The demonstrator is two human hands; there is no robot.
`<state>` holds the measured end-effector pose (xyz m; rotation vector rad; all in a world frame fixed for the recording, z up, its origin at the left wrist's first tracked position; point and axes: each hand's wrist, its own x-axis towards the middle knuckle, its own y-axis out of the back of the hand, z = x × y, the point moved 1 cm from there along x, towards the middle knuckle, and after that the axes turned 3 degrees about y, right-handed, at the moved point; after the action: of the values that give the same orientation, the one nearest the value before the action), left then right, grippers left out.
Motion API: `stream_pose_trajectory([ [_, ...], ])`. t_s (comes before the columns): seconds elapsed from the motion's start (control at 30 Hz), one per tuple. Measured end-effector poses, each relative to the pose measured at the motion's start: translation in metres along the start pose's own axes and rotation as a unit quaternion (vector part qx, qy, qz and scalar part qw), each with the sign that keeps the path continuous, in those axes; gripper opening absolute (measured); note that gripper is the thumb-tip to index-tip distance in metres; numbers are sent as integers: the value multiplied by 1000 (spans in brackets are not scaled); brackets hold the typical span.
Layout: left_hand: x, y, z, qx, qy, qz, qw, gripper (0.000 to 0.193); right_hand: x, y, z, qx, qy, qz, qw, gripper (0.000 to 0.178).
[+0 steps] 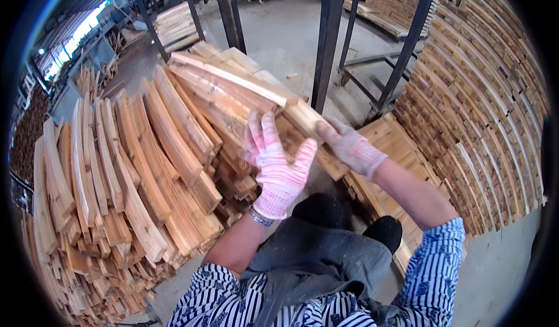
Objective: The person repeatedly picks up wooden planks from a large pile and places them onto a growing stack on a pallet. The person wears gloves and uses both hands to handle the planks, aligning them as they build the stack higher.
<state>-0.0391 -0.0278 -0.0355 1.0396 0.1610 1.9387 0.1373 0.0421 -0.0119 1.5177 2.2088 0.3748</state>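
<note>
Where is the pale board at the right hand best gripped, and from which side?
Likely the near end of the pale board, from the right: it is narrow and sticks out past the plank to its left. The right hand holds it there.

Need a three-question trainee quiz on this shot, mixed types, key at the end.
1. Which hand grips the end of a pale wooden plank?
2. True or false: the left hand is bare.
3. Fill in: on the picture's right rises a tall ____ of wooden strips.

Key:
1. The right hand.
2. False; it wears a pink-and-white knit glove.
3. Stack.
</note>
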Motion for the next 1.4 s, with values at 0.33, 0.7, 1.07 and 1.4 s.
stream_pose_trajectory([
  [0.33, -50, -28, -21, -583, 353, -187, 708, 65, -3, 13, 22, 138, -8, -172, 975, 99],
  [0.7, -71, -121, 43, -718, 479, -262, 432, 55, -190, 76, 45, -323, -46, -62, 943, 112],
  [1.07, -97, -174, 129, -664, 321, -436, 515, 63, -243, 100, 147, -168, -145, 160, 962, 95],
  [1.4, -68, -257, 240, -569, 93, -642, 506, 72, -243, 153, 230, 128, 55, 574, 807, 40],
])
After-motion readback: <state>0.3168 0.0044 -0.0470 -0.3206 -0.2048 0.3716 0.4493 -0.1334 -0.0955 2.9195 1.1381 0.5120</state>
